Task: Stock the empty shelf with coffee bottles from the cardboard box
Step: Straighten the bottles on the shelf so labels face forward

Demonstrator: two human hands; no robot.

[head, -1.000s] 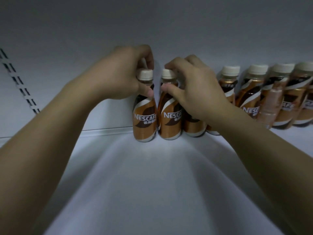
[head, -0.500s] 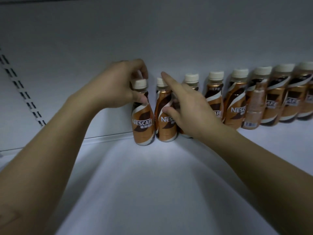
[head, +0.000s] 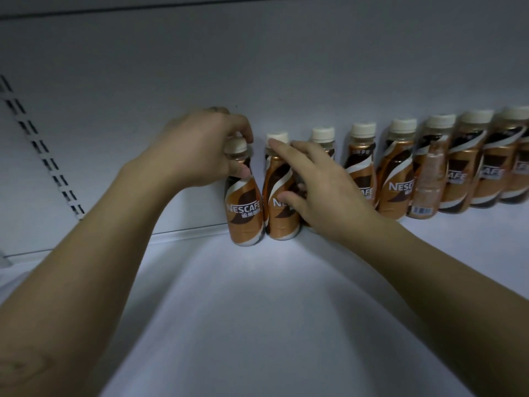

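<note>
Placement is the step, I judge. My left hand (head: 200, 150) clasps the neck of the end Nescafé bottle (head: 244, 202), upright on the shelf (head: 257, 310). Just right of that grip, my right hand (head: 323, 193) lays slack fingers on the neighbouring bottle (head: 279, 207). Next — let go, fetch more.

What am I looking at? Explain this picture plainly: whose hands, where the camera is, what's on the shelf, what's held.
No machine here: a person works with bare hands, and the one camera sits on their head, looking forward and down, so both forearms reach in from below. The white shelf carries a row of brown coffee bottles with cream caps along the back wall. The left hand grips the end bottle by its cap and neck. The right hand lies with fairly straight fingers against the second bottle, forefinger on its cap. The cardboard box is out of view.
</note>
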